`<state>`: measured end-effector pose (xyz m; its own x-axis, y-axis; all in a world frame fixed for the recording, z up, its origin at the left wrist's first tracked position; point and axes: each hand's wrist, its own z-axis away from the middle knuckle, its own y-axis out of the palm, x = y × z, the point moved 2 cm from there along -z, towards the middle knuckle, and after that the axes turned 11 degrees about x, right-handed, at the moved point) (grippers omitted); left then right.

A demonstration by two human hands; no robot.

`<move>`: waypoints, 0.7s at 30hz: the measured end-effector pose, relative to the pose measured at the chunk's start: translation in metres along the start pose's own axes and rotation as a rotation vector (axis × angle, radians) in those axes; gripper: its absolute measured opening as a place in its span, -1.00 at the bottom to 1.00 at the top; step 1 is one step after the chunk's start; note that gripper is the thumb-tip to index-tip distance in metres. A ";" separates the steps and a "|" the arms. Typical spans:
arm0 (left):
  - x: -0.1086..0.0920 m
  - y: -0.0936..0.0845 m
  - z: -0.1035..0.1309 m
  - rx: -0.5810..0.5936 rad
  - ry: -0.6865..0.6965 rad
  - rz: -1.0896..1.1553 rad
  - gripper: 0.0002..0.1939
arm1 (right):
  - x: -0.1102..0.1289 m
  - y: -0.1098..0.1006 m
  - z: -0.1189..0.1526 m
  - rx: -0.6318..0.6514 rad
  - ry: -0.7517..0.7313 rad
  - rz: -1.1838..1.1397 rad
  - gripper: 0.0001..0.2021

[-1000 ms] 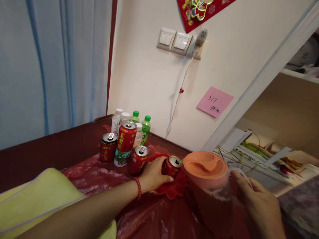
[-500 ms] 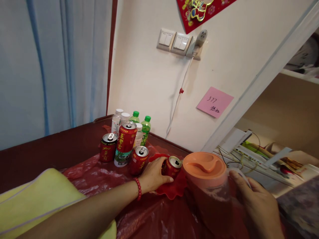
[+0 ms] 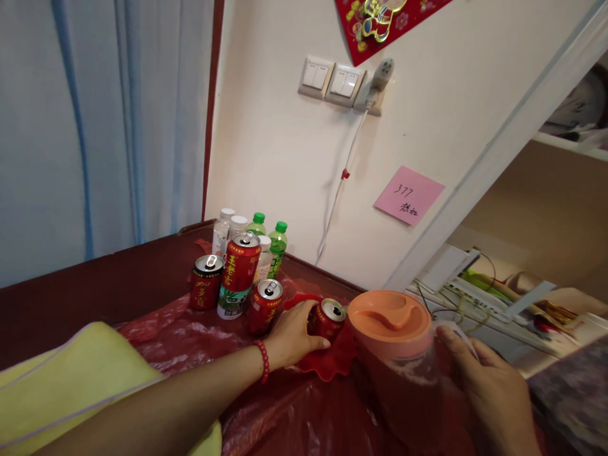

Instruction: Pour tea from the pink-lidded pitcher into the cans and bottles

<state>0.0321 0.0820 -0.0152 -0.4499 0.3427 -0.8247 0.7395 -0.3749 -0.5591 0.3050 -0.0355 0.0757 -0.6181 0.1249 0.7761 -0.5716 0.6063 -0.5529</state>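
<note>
Two vessels are gripped, a red can [image 3: 329,325] by the left hand [image 3: 291,333] and a pitcher [image 3: 399,394] by the right hand [image 3: 498,383]. With the can taken as the dial's centre, the pitcher is found at four o'clock, its lid standing close beside the can; whether they touch cannot be told. At twelve, the table [image 3: 142,272] is ended by the wall [image 3: 280,152]. At nine, movement is hemmed in by a short can [image 3: 265,311], with a tall can [image 3: 240,269] and a dark-topped can [image 3: 206,291] set farther out between nine and ten. Room is left at six, over the wrinkled plastic sheet [image 3: 280,415], and bare tabletop is seen past the dark-topped can.

The red can is stood upright on a scalloped red mat [image 3: 327,368]; its silver top is ringed in gold, and a dark drinking hole is shown. The pitcher is topped in orange, with a curved moulding, above a see-through body. The left thumb is laid along the can's front, the fingers curved behind it and partly hidden. The pitcher's handle is clasped by the right thumb and fingers, some hidden.
</note>
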 end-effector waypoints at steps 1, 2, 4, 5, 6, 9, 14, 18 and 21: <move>0.000 0.000 0.000 -0.001 -0.001 -0.002 -0.25 | -0.001 0.000 0.000 0.002 0.047 -0.022 -0.53; 0.000 0.000 0.000 -0.001 -0.003 -0.002 -0.25 | -0.001 0.000 0.000 0.005 0.084 -0.042 -0.52; 0.000 0.000 0.000 -0.003 -0.005 -0.001 -0.25 | -0.001 0.000 0.000 0.005 0.103 -0.062 -0.51; 0.000 0.001 0.001 -0.003 -0.007 0.000 -0.26 | 0.000 -0.001 0.000 0.002 0.100 -0.061 -0.51; 0.000 0.001 0.001 -0.003 -0.007 0.002 -0.26 | 0.001 -0.001 0.000 -0.001 0.095 -0.060 -0.50; 0.001 0.001 0.001 -0.005 -0.006 0.008 -0.27 | 0.002 -0.001 0.001 -0.002 0.092 -0.056 -0.51; 0.001 0.000 0.002 -0.004 -0.001 -0.004 -0.27 | 0.003 -0.002 0.001 0.001 0.088 -0.058 -0.50; -0.002 0.000 0.003 0.005 -0.011 -0.014 -0.26 | 0.001 0.000 0.000 0.011 0.102 -0.080 -0.49; -0.003 0.000 0.003 0.011 -0.015 -0.021 -0.27 | 0.001 0.002 0.001 0.016 0.119 -0.094 -0.49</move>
<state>0.0316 0.0781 -0.0126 -0.4725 0.3380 -0.8139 0.7245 -0.3769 -0.5771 0.3023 -0.0353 0.0754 -0.4936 0.1612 0.8546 -0.6330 0.6073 -0.4801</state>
